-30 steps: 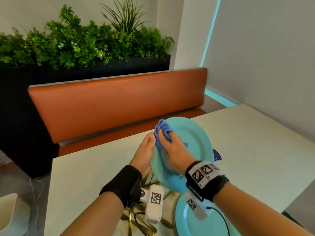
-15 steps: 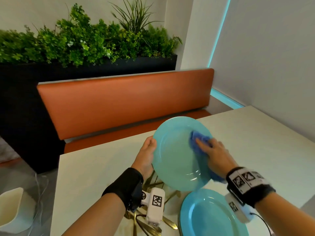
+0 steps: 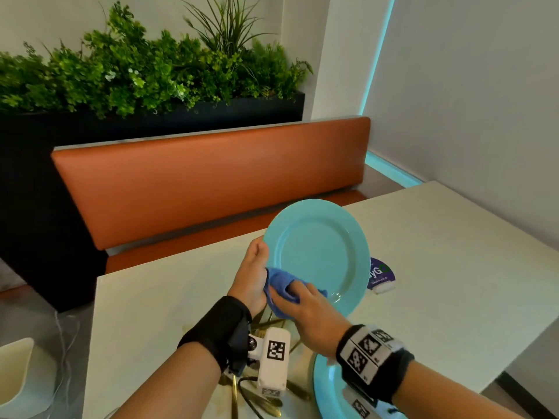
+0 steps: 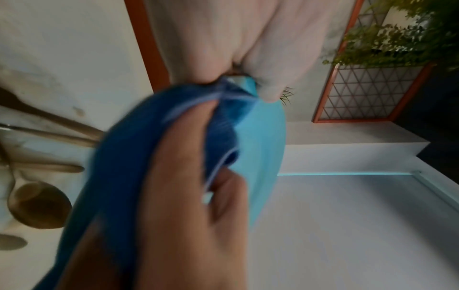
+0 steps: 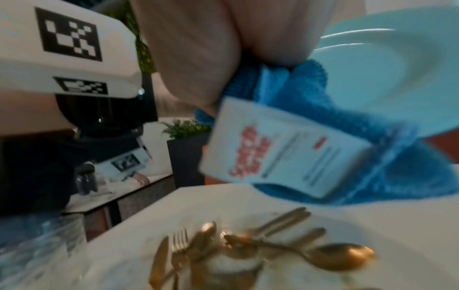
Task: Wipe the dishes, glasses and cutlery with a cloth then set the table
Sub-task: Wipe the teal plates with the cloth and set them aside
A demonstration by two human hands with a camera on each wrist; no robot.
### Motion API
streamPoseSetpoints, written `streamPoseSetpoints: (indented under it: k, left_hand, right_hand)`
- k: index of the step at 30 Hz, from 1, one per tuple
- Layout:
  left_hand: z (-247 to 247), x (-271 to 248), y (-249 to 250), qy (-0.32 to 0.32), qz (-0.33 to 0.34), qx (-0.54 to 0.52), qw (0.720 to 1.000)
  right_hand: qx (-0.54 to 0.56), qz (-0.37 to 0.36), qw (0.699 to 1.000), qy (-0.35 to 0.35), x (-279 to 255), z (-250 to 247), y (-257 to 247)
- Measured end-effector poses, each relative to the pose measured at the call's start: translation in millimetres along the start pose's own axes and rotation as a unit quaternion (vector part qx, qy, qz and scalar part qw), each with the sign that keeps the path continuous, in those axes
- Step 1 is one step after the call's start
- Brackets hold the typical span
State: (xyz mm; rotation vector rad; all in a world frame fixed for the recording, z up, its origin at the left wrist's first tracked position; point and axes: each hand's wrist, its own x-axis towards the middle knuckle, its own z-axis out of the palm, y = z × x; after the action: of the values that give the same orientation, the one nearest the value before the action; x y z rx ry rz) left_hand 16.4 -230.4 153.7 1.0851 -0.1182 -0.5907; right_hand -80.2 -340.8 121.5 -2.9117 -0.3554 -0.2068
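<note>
I hold a teal plate [image 3: 317,255] [image 4: 261,137] [image 5: 385,68] tilted up over the white table [image 3: 453,267]. My left hand [image 3: 256,263] [image 4: 223,49] grips its left rim, thumb on the front. At the plate's lower left rim, my right hand [image 3: 292,296] [image 4: 186,196] [image 5: 223,39] grips a bunched blue cloth [image 3: 279,284] [image 4: 149,137] [image 5: 298,94] and presses it there, touching the left hand. A white label [image 5: 273,149] hangs from the cloth. A second teal plate [image 3: 326,388] lies flat under my right wrist. Gold cutlery [image 3: 266,399] [image 5: 248,249] [image 4: 49,127] lies in a loose pile beneath my hands.
A purple card [image 3: 381,272] lies on the table just behind the raised plate. An orange bench [image 3: 211,182] runs along the table's far edge, with a dark planter of greenery [image 3: 151,71] behind it. A wall closes the right side. A white object [image 3: 15,373] stands on the floor at left.
My right hand has swept the cloth from the plate's upper left, across its right side, down to the lower left rim. The left hand keeps its grip on the rim.
</note>
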Motion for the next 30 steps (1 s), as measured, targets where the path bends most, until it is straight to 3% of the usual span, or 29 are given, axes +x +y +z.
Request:
streamPoseSetpoints:
  k: [2,4,8,10,12,16,19,22,26,30]
  left_hand:
    - [1,1,5,0.000,0.016,0.017,1.000]
    - [0,0,12,-0.001,0.031,0.041,0.999]
    - [1,1,14,-0.018,0.022,0.052,0.998]
    - [10,-1,8,-0.036,0.017,0.052,0.998]
    - [25,-3,2,-0.050,0.014,0.049,0.997]
    - [38,-5,-9,-0.043,0.019,0.053,0.997]
    - [31,-8,-18,-0.019,0.012,0.045,0.999]
    - [23,-17,-35,-0.007,-0.008,0.053,0.999]
    - [13,-27,-62,0.001,-0.071,0.091,0.993]
    - [12,-41,-92,0.002,-0.127,0.120,0.985]
  right_hand:
    - [-0.052,-0.054,0.997,-0.013,-17,3,22]
    - [-0.094,-0.058,0.994,0.001,-31,-1,58]
    - [-0.080,0.095,0.987,0.101,-30,-37,110]
    - [-0.072,0.176,0.968,0.162,-8,-57,106]
    - [-0.067,0.193,0.957,0.205,14,-63,86]
    - [-0.043,0.078,0.973,0.212,12,-23,33]
    - [-0.076,-0.044,0.990,0.108,-34,1,22]
    - [-0.154,-0.085,0.984,0.000,-77,5,47]
    - [-0.235,0.029,0.970,-0.058,-116,-16,85]
    - [-0.173,0.213,0.961,-0.016,-134,-42,93]
